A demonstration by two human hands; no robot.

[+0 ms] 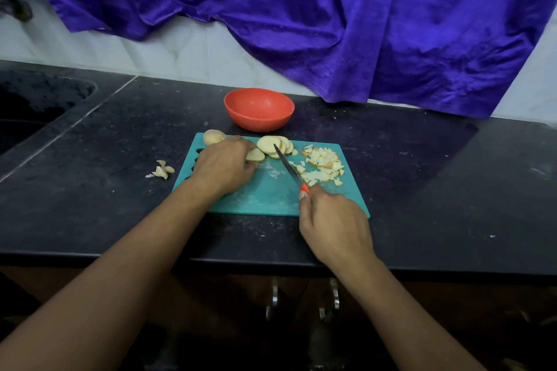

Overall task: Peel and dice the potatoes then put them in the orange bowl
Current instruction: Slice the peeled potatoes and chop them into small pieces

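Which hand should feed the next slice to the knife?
Left. The left hand holds a slice beside the stack on the board. The right hand grips the knife, tip over the stack, so it is set to cut, not fetch.

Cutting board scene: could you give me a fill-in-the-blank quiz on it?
The right hand grips a ____ by its orange handle.
The orange bowl behind the cutting board is ____.
The diced potato lies on the board's ____ side.
Beyond the left hand, holding a potato slice, sits ____ uncut potato.
Missing: knife; empty; right; one.
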